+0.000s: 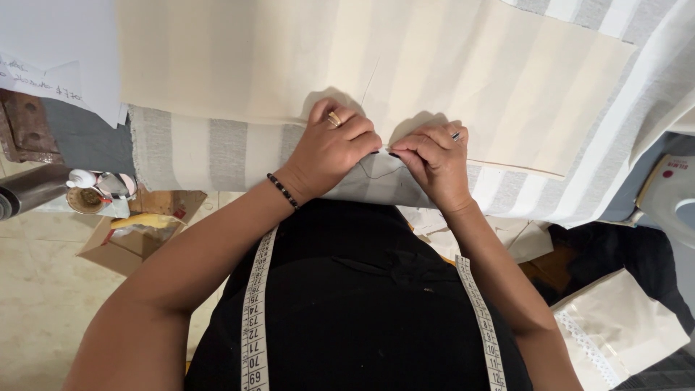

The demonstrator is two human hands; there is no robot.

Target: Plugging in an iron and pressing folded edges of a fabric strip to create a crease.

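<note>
While both hands meet at the near edge of the table, the head camera looks straight down on them. The left hand [329, 148], with a ring on one finger and a dark bead bracelet [282, 191] at the wrist, has its fingers curled shut and pinches the edge of the striped cloth [217, 156]. The right hand [433, 163] sits just at three o'clock of it, fingertips almost touching the left ones, also closed in a pinch on the same edge. The pinched spot lies between the two hands, at the fold where the grey and cream stripes hang over the table edge toward the person's body. A plain cream sheet [463, 80] lies on top of the striped cloth at twelve o'clock of the hands, its near edge just beyond the knuckles. A thin thread or crease runs up from the hands across it; I cannot tell which.

A measuring tape [255, 318] hangs round the neck over a black top, at six o'clock. White paper [58, 51] lies at ten o'clock, a cardboard box [130, 242] on the floor at eight o'clock, and an iron [670, 199] at three o'clock.
</note>
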